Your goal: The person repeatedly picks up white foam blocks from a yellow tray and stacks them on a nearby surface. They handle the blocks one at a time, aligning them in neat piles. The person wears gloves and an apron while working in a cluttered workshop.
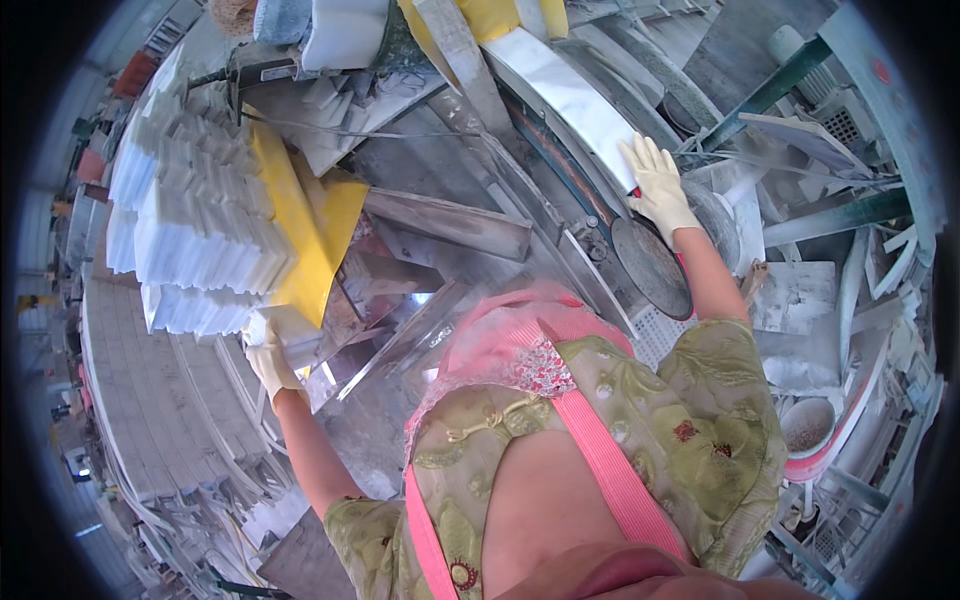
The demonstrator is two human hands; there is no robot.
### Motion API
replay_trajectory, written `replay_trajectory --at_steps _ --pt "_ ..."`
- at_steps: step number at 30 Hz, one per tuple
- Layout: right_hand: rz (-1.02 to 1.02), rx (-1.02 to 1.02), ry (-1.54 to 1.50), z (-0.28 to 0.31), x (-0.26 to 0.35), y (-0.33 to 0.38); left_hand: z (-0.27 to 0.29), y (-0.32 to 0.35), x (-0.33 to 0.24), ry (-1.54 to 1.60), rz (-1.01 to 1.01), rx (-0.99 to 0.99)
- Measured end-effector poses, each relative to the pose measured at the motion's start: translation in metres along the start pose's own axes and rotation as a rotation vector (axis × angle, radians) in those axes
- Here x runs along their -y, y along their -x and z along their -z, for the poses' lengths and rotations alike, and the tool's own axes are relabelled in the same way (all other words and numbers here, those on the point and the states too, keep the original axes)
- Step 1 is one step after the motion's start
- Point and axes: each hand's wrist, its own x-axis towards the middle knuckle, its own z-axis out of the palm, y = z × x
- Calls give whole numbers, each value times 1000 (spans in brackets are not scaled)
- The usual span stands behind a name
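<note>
My left hand [270, 362], in a pale glove, is at the near end of a tall stack of white stone tiles [205, 215]. Its fingers are closed around the edge of a white tile [288, 325] at the stack's lower right. With fingers stretched out, my right hand [660, 190], also gloved, lies flat on the near end of a long white stone strip [570, 95]. That strip rests along a narrow belt [555, 145], just beyond a dark rounded belt end [652, 268].
Yellow sheeting [300, 215] hangs beside the stack. Dusty metal beams [450, 222] cross between my arms. Green frame bars [840, 215] stand to the right, above a bowl [808, 425] of grainy material. Grey boards [165, 390] lie at the left.
</note>
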Motion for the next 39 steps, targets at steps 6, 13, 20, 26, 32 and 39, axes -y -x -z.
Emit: replay_trajectory --at_steps 6,13,20,26,32,39 --pt "88 -275 25 -30 0 -13 6 -35 30 60 -58 67" --pt "284 -390 113 -3 1 -36 6 -79 71 -199 -90 -119" --pt "258 -271 202 -15 21 -70 5 -27 25 -155 -98 -14" --pt "367 -335 36 -2 33 -96 22 -12 41 -124 -376 -1" --pt "362 -136 -176 33 18 -101 16 -59 51 -295 -291 211" --pt "187 -296 -354 66 69 -130 6 -41 40 -500 -476 -78"
